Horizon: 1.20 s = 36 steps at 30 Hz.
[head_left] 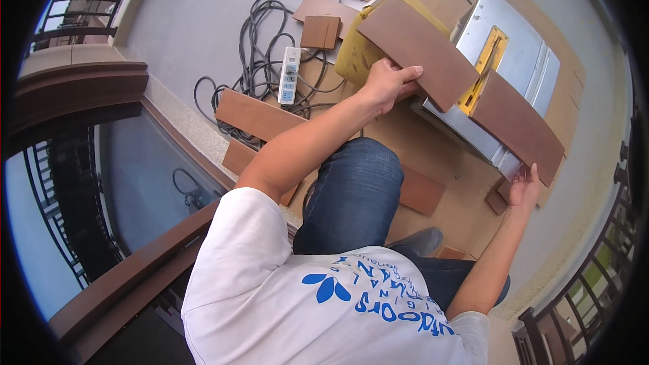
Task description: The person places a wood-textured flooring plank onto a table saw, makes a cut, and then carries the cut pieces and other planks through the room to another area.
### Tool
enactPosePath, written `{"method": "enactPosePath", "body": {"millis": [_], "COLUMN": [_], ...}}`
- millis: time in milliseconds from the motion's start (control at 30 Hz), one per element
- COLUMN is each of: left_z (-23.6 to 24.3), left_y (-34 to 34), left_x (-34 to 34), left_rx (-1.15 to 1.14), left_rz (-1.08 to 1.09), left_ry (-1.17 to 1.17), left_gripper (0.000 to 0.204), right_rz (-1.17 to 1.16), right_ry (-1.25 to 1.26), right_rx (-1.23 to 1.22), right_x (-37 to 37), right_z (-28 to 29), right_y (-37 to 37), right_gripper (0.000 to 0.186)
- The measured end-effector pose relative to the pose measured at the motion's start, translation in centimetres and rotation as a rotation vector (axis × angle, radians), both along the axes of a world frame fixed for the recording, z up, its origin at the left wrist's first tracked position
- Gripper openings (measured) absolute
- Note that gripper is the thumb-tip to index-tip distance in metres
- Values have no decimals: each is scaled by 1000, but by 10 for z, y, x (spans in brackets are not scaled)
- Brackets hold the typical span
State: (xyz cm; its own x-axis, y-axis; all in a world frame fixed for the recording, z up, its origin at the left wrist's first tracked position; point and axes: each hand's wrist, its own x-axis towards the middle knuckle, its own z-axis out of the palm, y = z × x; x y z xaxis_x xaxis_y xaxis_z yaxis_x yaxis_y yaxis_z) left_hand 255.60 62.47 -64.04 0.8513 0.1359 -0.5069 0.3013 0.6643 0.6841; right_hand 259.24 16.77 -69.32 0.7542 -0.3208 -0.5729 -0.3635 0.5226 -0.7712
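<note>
My left hand [392, 86] grips the near edge of a brown board [420, 44], thumb on top and the other fingers underneath. That board tilts over the left side of a table saw [485, 17] with a silver top. My right hand [524, 189] holds a second brown board [517, 125] at its near right end. This board lies across the right part of the saw top. Between the two boards' inner ends is a narrow gap at the saw's slotted yellow insert [497, 44]. The blade cannot be made out clearly.
A yellow container [353, 54] stands left of the saw. Tangled black cables [253, 47] surround a white power strip [289, 76]. Brown board pieces [257, 115] lie around my legs, with a small block [320, 32] beyond. A dark-framed glass panel [155, 162] is at left, a railing [602, 257] at right.
</note>
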Motion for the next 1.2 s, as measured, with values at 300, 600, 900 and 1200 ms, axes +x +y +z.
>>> {"method": "enactPosePath", "body": {"millis": [300, 600, 900, 1200], "left_z": [-96, -188, -160, -152], "left_y": [203, 290, 183, 102], "left_x": [-60, -66, -222, -303], "left_rx": [82, 201, 346, 254], "left_rz": [556, 458, 106, 147], "left_ry": [-66, 170, 475, 744], "left_gripper": [21, 31, 18, 29], "right_rz": [-609, -674, 293, 978], "right_ry": [-10, 230, 710, 606], "right_rx": [-97, -94, -662, -1100], "right_x": [-32, -92, -160, -206], "right_z": [-99, -182, -185, -165], "right_y": [-177, -220, -48, 87], "right_gripper": [36, 38, 32, 67]}}
